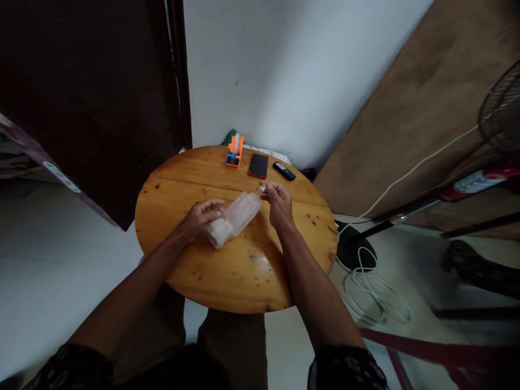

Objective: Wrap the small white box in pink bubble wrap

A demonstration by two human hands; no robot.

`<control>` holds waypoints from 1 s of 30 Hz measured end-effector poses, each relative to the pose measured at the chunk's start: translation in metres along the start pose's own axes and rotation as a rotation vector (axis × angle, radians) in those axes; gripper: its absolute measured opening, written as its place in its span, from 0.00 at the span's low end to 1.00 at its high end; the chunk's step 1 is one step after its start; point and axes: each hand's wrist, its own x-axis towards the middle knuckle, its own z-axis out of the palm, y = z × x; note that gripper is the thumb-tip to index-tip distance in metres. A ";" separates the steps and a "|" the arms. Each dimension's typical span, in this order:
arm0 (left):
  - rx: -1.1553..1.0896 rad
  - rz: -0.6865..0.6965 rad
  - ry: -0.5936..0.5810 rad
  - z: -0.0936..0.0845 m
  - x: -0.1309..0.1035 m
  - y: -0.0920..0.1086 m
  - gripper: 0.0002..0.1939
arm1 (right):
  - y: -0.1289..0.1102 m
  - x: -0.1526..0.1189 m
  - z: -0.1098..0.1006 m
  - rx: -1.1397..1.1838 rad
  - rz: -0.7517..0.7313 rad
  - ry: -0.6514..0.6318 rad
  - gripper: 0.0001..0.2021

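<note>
On the round wooden table lies a whitish, see-through plastic wrapping (pixel 242 210), stretched out on a slant. Its near-left end is a thicker, boxy white bundle (pixel 220 232); what is inside cannot be made out. My right hand (pixel 278 203) pinches the narrow, twisted far end of the wrapping between thumb and fingers and holds it slightly raised. My left hand (pixel 201 216) rests beside the bundle with its fingers stretched out, at its upper left edge, seemingly touching it without gripping.
Along the back of the round table (pixel 190 184) are an orange tape dispenser (pixel 234 150), a dark phone with a red edge (pixel 258 165) and a small black handset (pixel 284 170). A wall stands behind. A white cable (pixel 371 292) coils on the floor at right, near a fan (pixel 504 111).
</note>
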 end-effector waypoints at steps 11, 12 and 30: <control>0.291 0.032 -0.068 0.006 0.002 0.001 0.12 | -0.002 0.004 -0.010 -0.157 0.142 -0.053 0.24; 0.304 0.045 -0.041 0.006 0.004 0.000 0.10 | -0.005 0.004 -0.012 -0.165 0.189 -0.088 0.24; 0.094 0.039 0.028 0.011 0.010 -0.009 0.33 | 0.023 -0.005 0.009 -0.198 0.036 -0.076 0.32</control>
